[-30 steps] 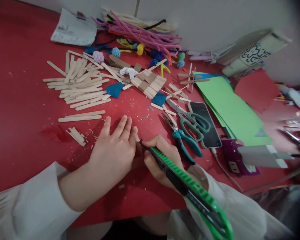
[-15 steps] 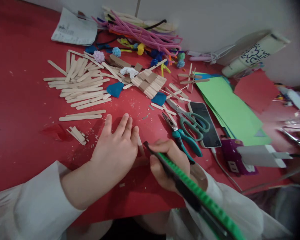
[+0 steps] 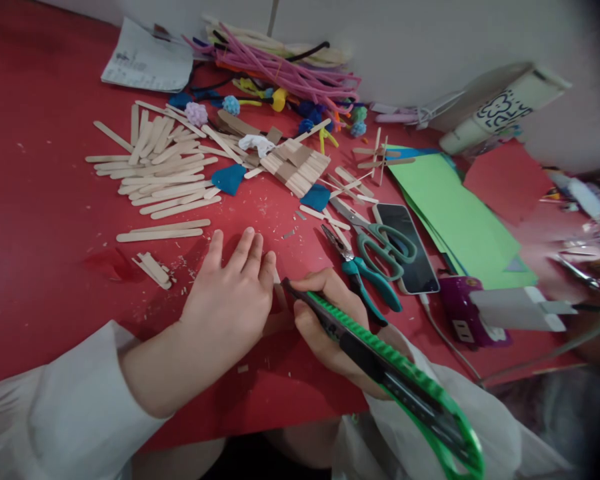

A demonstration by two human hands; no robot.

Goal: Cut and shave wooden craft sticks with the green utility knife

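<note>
My left hand [image 3: 230, 300] lies palm down on the red table, its fingers stretched out and slightly spread. It presses near a thin wooden strip [image 3: 279, 292], most of which is hidden beneath the hand. In my right hand [image 3: 327, 317] is a green and black utility knife [image 3: 395, 373], gripped with the tip end by the strip and the handle slanting toward my right forearm. Whether the blade touches the wood I cannot make out. Small wood chips [image 3: 243, 368] lie around both hands. Left of my left hand sit short broken stick pieces [image 3: 153, 270].
Craft sticks [image 3: 165, 177] are heaped at the back left. Teal pliers [image 3: 365, 277], green-handled scissors [image 3: 385, 250] and a phone [image 3: 410, 250] lie right of the hands. Beyond are green paper sheets [image 3: 475, 213], a purple box [image 3: 467, 313], and pink pipe cleaners [image 3: 290, 73].
My right hand and the knife have shifted slightly left, and the knife's rear end has swung so more of its side shows. My left hand stays nearly in place.
</note>
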